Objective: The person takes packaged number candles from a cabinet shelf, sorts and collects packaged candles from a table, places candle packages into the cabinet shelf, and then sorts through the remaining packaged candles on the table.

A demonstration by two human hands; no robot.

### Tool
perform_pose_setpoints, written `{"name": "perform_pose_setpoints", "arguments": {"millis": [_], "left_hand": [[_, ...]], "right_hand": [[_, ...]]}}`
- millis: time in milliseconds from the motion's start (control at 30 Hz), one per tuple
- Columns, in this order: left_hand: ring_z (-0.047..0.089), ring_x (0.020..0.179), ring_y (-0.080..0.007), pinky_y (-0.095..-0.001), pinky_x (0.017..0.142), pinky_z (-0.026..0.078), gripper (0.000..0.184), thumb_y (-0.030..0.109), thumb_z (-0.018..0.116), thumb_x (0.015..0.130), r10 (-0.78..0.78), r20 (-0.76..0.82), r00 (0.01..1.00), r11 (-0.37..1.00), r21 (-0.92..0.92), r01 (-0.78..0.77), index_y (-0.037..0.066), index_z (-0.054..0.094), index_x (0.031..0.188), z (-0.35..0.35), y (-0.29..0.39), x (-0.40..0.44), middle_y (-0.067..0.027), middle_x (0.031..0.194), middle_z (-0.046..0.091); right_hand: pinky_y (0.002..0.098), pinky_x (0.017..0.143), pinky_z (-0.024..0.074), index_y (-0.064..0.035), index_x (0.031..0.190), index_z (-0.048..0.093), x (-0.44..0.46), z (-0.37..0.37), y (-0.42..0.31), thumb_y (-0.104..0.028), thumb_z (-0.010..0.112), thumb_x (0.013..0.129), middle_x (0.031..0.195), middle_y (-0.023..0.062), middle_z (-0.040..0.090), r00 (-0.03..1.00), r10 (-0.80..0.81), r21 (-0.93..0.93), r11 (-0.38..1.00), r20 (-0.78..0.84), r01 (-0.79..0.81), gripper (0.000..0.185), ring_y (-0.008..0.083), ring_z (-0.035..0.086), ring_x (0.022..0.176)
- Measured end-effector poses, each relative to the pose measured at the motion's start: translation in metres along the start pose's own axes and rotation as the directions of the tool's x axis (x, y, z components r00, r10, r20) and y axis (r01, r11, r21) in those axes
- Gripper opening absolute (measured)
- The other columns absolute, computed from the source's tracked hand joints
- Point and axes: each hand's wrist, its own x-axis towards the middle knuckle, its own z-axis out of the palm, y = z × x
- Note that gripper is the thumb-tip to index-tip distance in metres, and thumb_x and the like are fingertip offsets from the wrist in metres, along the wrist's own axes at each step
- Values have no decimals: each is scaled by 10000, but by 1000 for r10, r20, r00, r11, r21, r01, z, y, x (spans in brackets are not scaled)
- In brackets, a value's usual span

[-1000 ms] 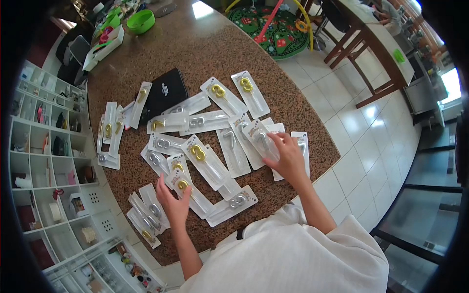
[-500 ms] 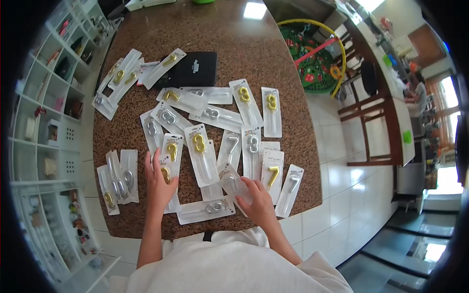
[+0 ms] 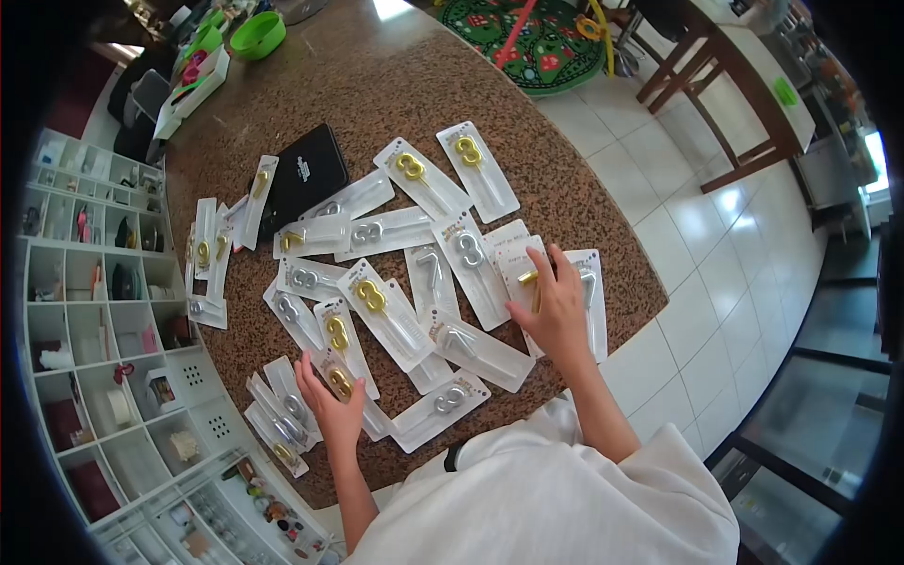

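Many blister packs with gold or silver number candles lie spread over the brown granite table [image 3: 377, 89]. My right hand [image 3: 556, 315], fingers apart, is over a pack with a gold 7 [image 3: 524, 277] at the right; whether it touches is unclear. Left of that hand lies a silver 7 pack [image 3: 478, 348], tilted across other packs. A silver 3 pack [image 3: 471, 254] is just beyond. My left hand [image 3: 334, 405] has its fingers spread beside a gold 3 pack [image 3: 339, 379], partly covering it. A silver 3 pack [image 3: 441, 410] lies between my hands, near the table's front edge.
A black flat box [image 3: 306, 174] lies behind the packs. More packs [image 3: 282, 414] overlap at the lower left, others [image 3: 209, 259] at the far left. Green bowls [image 3: 258, 36] and a white tray [image 3: 193, 94] stand at the back left. White shelves [image 3: 94, 320] flank the table.
The silver 7 pack that my right hand held has been let go and lies between my hands. My right hand has moved right to the gold 7 pack. The view has turned and shifted.
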Motion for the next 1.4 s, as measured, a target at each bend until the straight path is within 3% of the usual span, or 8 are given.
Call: {"name": "perform_pose_setpoints", "arguments": {"millis": [167,267,433,633,733,1000,1100,1400], "left_hand": [[228,1297,-351,-464,1052,227,828,71,662,685,0,-57,998,991,-130,-7,85,203,1374,-7,-6,-4,-182,1408,204],[240,1293,-344,-466,1051,229,810,69,650,694,-70,-83,994,972,-231,49,86,207,1372,-9,-11,-10,-170,1405,220],[256,1287,-331,-452,1054,230,784,65,635,704,-170,-114,979,919,-377,116,80,216,1366,-9,-14,-18,-155,1403,234],[275,1277,-326,-447,1049,244,772,64,631,704,-221,-171,960,901,-413,134,83,225,1361,2,-28,-32,-149,1395,253],[283,1273,-325,-451,1041,258,768,64,629,705,-191,-190,963,927,-357,113,83,227,1359,3,-32,-34,-147,1389,265],[298,1263,-329,-459,1029,274,765,62,629,702,-158,-191,969,955,-279,100,77,229,1355,-24,-18,-26,-145,1379,285],[303,1259,-330,-455,1028,276,769,58,630,699,-178,-167,970,947,-297,123,68,226,1354,-26,-10,-25,-147,1376,288],[341,1236,-328,-457,993,325,750,68,621,719,-85,-166,983,897,-443,2,63,230,1358,-6,13,-37,-170,1362,303]], "right_hand": [[360,905,384,-102,1274,407,14,1,7,-86,690,672,1225,161,448,992,100,193,975,82,-114,665,275,456,1081],[350,921,369,-98,1284,396,23,-10,8,-86,678,681,1239,155,446,932,259,596,717,255,-362,666,249,450,1093],[341,922,369,-91,1283,400,36,-25,25,-89,675,687,1250,149,446,886,348,788,429,307,-441,657,221,452,1098],[392,939,377,-99,1270,417,44,-29,20,-108,660,693,1274,220,427,921,257,335,875,293,-350,626,319,451,1113],[404,944,372,-97,1251,432,40,-8,13,-111,671,677,1275,226,423,977,-3,158,987,212,-32,622,344,440,1123],[386,950,371,-81,1217,458,35,17,-18,-87,689,662,1258,166,459,982,-187,-55,981,15,188,602,313,446,1139],[385,886,410,-84,1163,485,43,34,-27,-107,670,659,1155,190,508,957,-289,127,950,7,286,538,333,486,1038],[367,729,454,-64,1070,548,69,63,-44,-92,638,664,916,129,579,971,-178,3,984,160,180,417,298,540,815]]}}
